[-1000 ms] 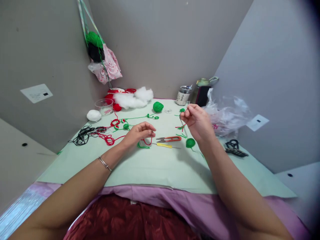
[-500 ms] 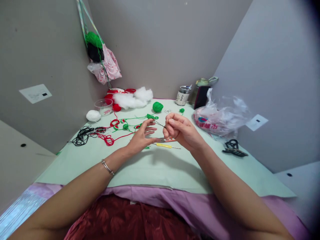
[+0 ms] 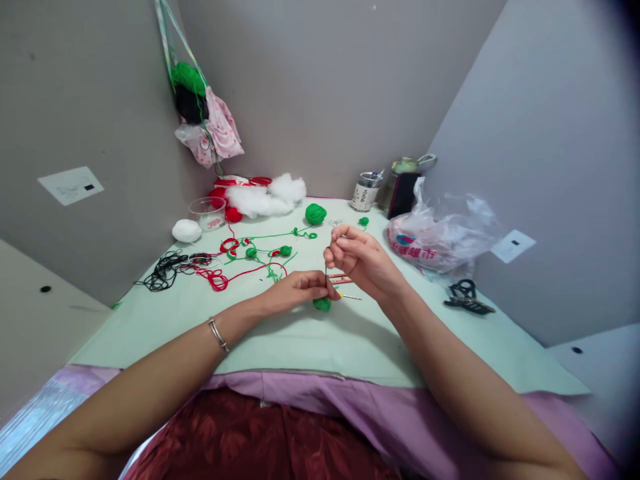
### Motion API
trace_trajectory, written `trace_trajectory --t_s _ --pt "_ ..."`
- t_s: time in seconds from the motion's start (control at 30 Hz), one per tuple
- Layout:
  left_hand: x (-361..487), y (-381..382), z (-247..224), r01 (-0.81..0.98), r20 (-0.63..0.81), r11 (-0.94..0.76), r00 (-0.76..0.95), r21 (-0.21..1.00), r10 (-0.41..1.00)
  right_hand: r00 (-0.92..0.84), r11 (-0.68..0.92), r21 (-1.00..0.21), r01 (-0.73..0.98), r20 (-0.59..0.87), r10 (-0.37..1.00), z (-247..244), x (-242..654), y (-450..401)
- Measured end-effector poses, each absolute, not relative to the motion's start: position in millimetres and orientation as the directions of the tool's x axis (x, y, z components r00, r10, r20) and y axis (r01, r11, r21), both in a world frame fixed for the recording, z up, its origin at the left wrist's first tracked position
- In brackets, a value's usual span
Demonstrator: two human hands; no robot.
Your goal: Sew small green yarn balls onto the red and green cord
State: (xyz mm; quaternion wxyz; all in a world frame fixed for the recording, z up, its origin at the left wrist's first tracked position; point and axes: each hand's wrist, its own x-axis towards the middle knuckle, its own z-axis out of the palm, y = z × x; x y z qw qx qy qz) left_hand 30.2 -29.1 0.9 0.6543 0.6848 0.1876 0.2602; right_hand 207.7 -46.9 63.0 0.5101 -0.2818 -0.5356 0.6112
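A strand of black yarn [image 3: 327, 275] runs upright between my two hands. My left hand [image 3: 303, 291] is closed, its thumb and fingers pinching the lower end of the strand. Just below those fingertips shows a small green yarn piece [image 3: 323, 305], its top covered by the hand. Higher up and to the right, my right hand [image 3: 360, 257] pinches the upper end of the strand. Behind the hands lie a yellow-handled crochet hook [image 3: 351, 297] and scissors with orange handles [image 3: 341, 279], both partly hidden.
Several small green and red yarn pieces [image 3: 251, 253] and tangled black yarn [image 3: 167, 270] lie left. Farther back are white stuffing [image 3: 265, 198], a green yarn ball [image 3: 315, 214] and a pen cup [image 3: 365, 195]. A plastic bag [image 3: 440, 230] and black hair claw [image 3: 469, 297] lie right.
My left hand has come down and rightward, going from spread fingers to a pinch. The black strand now stands upright, and the green piece shows under the left fingers. My right hand has hardly moved.
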Motion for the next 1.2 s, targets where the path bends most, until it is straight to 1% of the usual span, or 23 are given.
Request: trace_trajectory --t_s 0.1,0.17,0.33,0.47,0.57,0.63,0.77,0.83,0.87,0.93,1.03,1.1,1.2 --pt "26.5 -28.4 2.9 -0.141 0.059 0.087 0.788 0.986 0.613 -0.211 0.121 -0.928 -0.352 0.205 0.956 63.0 215.8 -37.8" --pt "23.9 -27.8 4.0 -0.122 0.008 0.142 0.785 0.982 0.619 -0.133 0.134 -0.921 -0.366 0.195 0.972 63.0 223.3 -30.8" --pt "20.8 -24.9 3.9 -0.072 -0.061 0.179 0.765 0.981 0.641 0.076 0.234 -0.882 -0.409 0.223 0.972 63.8 248.9 -14.5" --pt "17.8 -23.1 8.4 -0.041 -0.085 0.170 0.739 0.985 0.669 0.155 0.276 -0.834 -0.478 0.230 0.961 65.1 261.4 -8.9" --pt "14.1 -21.8 13.3 -0.010 -0.080 0.127 0.725 0.992 0.684 0.150 0.276 -0.833 -0.479 0.232 0.961 65.9 258.8 -9.9" --pt "12.3 -20.4 14.5 -0.022 -0.063 0.117 0.735 0.993 0.675 0.136 0.271 -0.847 -0.458 0.234 0.963 66.2 254.5 -11.6" --pt "11.7 -17.9 11.7 -0.129 -0.011 0.171 0.765 0.977 0.644 0.114 0.293 -0.846 -0.445 0.272 0.956 66.3 251.4 -13.5" --pt "13.1 -18.6 9.3 -0.120 -0.024 0.183 0.773 0.976 0.634 0.119 0.301 -0.842 -0.447 0.277 0.953 66.2 253.4 -13.2" --pt "14.3 -19.6 8.1 -0.086 -0.036 0.163 0.778 0.983 0.627 0.123 0.300 -0.843 -0.447 0.274 0.954 66.1 254.6 -12.9" --pt "18.1 -22.7 5.7 -0.012 -0.034 0.069 0.779 0.998 0.626 0.129 0.296 -0.848 -0.441 0.266 0.955 66.0 256.3 -12.3" --pt "24.8 -27.5 1.0 0.031 0.018 -0.065 0.765 0.997 0.643 0.101 0.283 -0.868 -0.407 0.265 0.959 65.9 254.6 -13.6" --pt "28.0 -28.8 -2.6 0.023 0.052 -0.101 0.737 0.995 0.674 0.041 0.265 -0.893 -0.364 0.269 0.962 66.0 250.0 -17.2" --pt "29.0 -26.4 -6.2 0.007 0.104 -0.146 0.665 0.989 0.739 -0.098 0.232 -0.934 -0.273 0.267 0.959 67.0 239.8 -27.4"
